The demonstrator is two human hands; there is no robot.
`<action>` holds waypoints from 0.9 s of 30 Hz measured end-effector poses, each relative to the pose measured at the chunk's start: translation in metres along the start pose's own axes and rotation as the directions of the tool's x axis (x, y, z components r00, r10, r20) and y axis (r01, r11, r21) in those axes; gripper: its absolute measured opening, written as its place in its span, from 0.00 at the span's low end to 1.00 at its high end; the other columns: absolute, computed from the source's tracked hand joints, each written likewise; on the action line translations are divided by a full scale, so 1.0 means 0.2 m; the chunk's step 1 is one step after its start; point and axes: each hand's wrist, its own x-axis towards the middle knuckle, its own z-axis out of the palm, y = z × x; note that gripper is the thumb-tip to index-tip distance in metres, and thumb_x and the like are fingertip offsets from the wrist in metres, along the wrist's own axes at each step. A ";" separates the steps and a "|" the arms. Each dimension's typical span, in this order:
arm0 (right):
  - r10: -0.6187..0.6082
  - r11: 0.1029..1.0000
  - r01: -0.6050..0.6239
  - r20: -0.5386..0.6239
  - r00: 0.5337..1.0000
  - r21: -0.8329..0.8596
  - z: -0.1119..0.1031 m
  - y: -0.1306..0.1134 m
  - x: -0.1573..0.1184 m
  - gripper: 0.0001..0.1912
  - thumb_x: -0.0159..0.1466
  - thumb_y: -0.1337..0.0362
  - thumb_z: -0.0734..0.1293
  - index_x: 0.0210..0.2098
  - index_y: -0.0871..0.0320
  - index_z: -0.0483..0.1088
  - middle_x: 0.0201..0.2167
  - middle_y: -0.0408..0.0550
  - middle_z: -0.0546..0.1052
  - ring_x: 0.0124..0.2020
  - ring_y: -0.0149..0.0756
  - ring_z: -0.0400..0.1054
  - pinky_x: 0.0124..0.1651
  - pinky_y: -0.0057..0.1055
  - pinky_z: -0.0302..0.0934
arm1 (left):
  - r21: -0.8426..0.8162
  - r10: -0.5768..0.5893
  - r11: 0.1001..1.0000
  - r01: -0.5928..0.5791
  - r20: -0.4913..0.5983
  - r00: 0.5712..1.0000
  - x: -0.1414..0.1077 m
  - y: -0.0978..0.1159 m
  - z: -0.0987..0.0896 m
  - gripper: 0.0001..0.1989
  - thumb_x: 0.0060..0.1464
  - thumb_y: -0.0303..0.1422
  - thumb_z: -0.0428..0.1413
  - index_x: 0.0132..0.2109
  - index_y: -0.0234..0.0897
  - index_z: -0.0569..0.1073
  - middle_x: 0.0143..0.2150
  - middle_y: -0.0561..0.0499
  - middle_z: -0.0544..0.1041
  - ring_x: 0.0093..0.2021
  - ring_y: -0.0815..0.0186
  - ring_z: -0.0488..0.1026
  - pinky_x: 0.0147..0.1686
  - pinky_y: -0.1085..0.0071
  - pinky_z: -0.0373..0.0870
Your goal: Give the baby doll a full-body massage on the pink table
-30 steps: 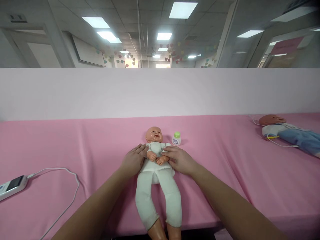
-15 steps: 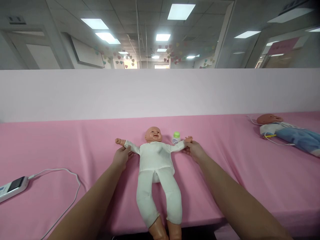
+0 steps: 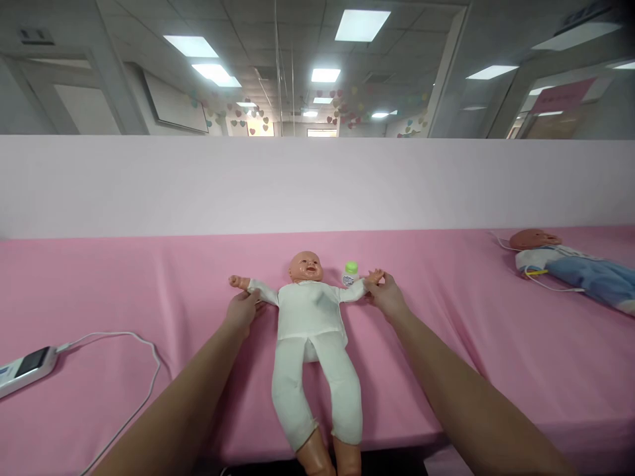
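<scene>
A baby doll (image 3: 311, 317) in a white top and white trousers lies on its back on the pink sheet (image 3: 198, 410), its arms spread to both sides. My left hand (image 3: 243, 309) is closed round the doll's sleeved arm on the left, just below its wrist. On the other side, my right hand (image 3: 387, 297) grips the doll's arm near the wrist, with thumb and fingers at the cuff. Some fingertips of both hands are hidden under the sleeves. A small jar with a green lid (image 3: 350, 273) stands behind the doll's arm on the right.
At the left lies a white handheld device (image 3: 30, 371) with a dark screen and a white cable (image 3: 149, 390). Another doll (image 3: 575, 268) in blue and white, with thin tubing, lies far right. A white wall panel (image 3: 317, 185) with glass above it backs the bed.
My right hand has shifted slightly at the doll's cuff, its fingers a little higher. My left hand and the doll look almost unmoved; the view has tilted a touch.
</scene>
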 end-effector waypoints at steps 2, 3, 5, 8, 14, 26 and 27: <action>-0.153 0.988 0.153 0.017 0.988 0.002 0.03 -0.03 -0.05 0.41 0.61 0.56 0.75 0.69 0.50 0.56 0.55 0.53 0.80 0.48 0.44 0.80 0.47 0.39 0.78 | 0.129 0.098 0.987 -0.101 0.026 0.995 -0.05 0.01 0.03 0.08 0.61 0.36 0.60 0.44 0.38 0.77 0.47 0.42 0.83 0.52 0.50 0.80 0.53 0.58 0.77; -0.231 0.973 0.232 0.044 0.972 -0.014 0.06 -0.04 -0.08 0.39 0.62 0.55 0.75 0.68 0.51 0.60 0.53 0.53 0.81 0.49 0.45 0.79 0.50 0.42 0.77 | 0.215 0.157 0.963 -0.164 0.050 0.986 -0.08 0.01 0.04 0.08 0.61 0.37 0.60 0.44 0.39 0.77 0.46 0.43 0.83 0.52 0.50 0.80 0.54 0.57 0.76; -0.360 0.927 0.370 0.140 0.922 -0.054 0.10 -0.08 -0.15 0.30 0.62 0.56 0.75 0.61 0.53 0.68 0.52 0.51 0.81 0.49 0.45 0.79 0.53 0.43 0.75 | 0.397 0.295 0.857 -0.328 0.143 0.945 -0.13 0.01 0.07 0.10 0.62 0.38 0.58 0.47 0.40 0.78 0.47 0.44 0.83 0.54 0.49 0.79 0.55 0.55 0.74; -0.488 0.827 0.555 0.369 0.791 -0.095 0.15 -0.13 -0.25 0.19 0.63 0.59 0.74 0.53 0.52 0.76 0.52 0.49 0.82 0.50 0.45 0.78 0.54 0.44 0.74 | 0.577 0.478 0.544 -0.610 0.384 0.790 -0.18 0.01 0.10 0.19 0.65 0.36 0.52 0.61 0.41 0.74 0.62 0.43 0.78 0.64 0.50 0.73 0.63 0.54 0.69; -0.546 0.525 0.824 0.657 0.519 -0.215 0.17 -0.19 -0.31 0.16 0.65 0.63 0.73 0.52 0.45 0.81 0.52 0.46 0.82 0.56 0.51 0.74 0.63 0.50 0.66 | 0.687 0.402 0.180 -0.704 0.601 0.690 -0.22 0.01 0.12 0.28 0.67 0.33 0.47 0.71 0.36 0.66 0.74 0.40 0.65 0.73 0.50 0.62 0.69 0.52 0.63; -0.439 0.828 0.557 0.551 0.709 -0.057 0.16 -0.17 -0.28 0.18 0.64 0.58 0.75 0.54 0.47 0.80 0.53 0.48 0.82 0.54 0.50 0.75 0.60 0.51 0.68 | 0.683 0.417 0.367 -0.632 0.486 0.768 -0.21 0.03 0.13 0.22 0.69 0.37 0.47 0.65 0.37 0.71 0.65 0.38 0.75 0.64 0.48 0.72 0.61 0.51 0.70; -0.404 0.891 0.455 0.480 0.779 0.012 0.16 -0.16 -0.26 0.19 0.63 0.57 0.75 0.53 0.49 0.79 0.53 0.49 0.82 0.53 0.49 0.76 0.59 0.50 0.70 | 0.680 0.412 0.440 -0.587 0.428 0.804 -0.20 0.03 0.11 0.20 0.69 0.39 0.46 0.60 0.37 0.73 0.58 0.39 0.79 0.58 0.48 0.77 0.56 0.52 0.73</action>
